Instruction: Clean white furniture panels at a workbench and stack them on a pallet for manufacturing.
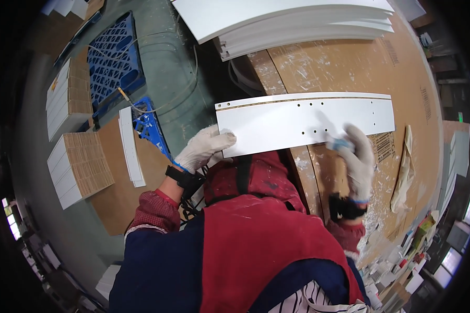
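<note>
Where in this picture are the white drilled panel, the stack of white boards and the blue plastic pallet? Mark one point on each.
white drilled panel (277, 122): head view, bare face left of centre.
stack of white boards (277, 18): head view, top sheet.
blue plastic pallet (112, 57): head view, its grid top.

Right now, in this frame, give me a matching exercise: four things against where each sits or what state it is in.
1. left hand
2. right hand
3. white panel
4. blue crate

a. on the floor, upper left
b. lying flat across the workbench
c. gripping the panel's left end
d. holding a small blue thing against the panel

Pairs: 1-c, 2-d, 3-b, 4-a
</note>
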Tool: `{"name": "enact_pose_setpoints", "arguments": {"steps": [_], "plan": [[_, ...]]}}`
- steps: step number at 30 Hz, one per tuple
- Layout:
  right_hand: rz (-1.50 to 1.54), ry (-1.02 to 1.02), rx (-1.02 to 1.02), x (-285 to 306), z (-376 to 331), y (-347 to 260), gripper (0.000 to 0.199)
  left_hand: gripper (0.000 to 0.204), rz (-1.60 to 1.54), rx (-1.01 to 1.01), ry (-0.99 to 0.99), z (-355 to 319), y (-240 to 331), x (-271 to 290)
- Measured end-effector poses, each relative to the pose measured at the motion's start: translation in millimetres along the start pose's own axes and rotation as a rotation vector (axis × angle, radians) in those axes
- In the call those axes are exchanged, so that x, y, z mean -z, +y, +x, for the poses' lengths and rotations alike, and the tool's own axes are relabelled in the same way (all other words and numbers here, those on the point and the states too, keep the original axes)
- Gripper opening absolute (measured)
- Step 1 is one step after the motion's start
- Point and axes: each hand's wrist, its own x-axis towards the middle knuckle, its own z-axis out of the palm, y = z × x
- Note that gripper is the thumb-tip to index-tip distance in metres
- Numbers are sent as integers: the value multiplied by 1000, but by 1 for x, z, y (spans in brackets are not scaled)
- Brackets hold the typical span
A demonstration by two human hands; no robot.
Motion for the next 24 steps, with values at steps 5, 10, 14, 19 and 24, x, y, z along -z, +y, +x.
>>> {"name": "enact_pose_setpoints", "arguments": {"steps": [5,10,14,19,24], "plan": [[-410,-662,389,-126,52,-36,53,49,-29,58,-83,-9,-6,5],[-700,-796,686,-208,89,-33,54,44,72,-5,-105,-21,1,4],[-999,-1017,697,-237,91,-27,52,47,-2,-25,-173,-19,-13,17],[-957,-842,800,-230,94,-26,48,41,-121,-26,-209,-14,-14,23],[-517,-705,330,-146,80,-32,46,35,-15,-185,-95,3,-50,46]]}}
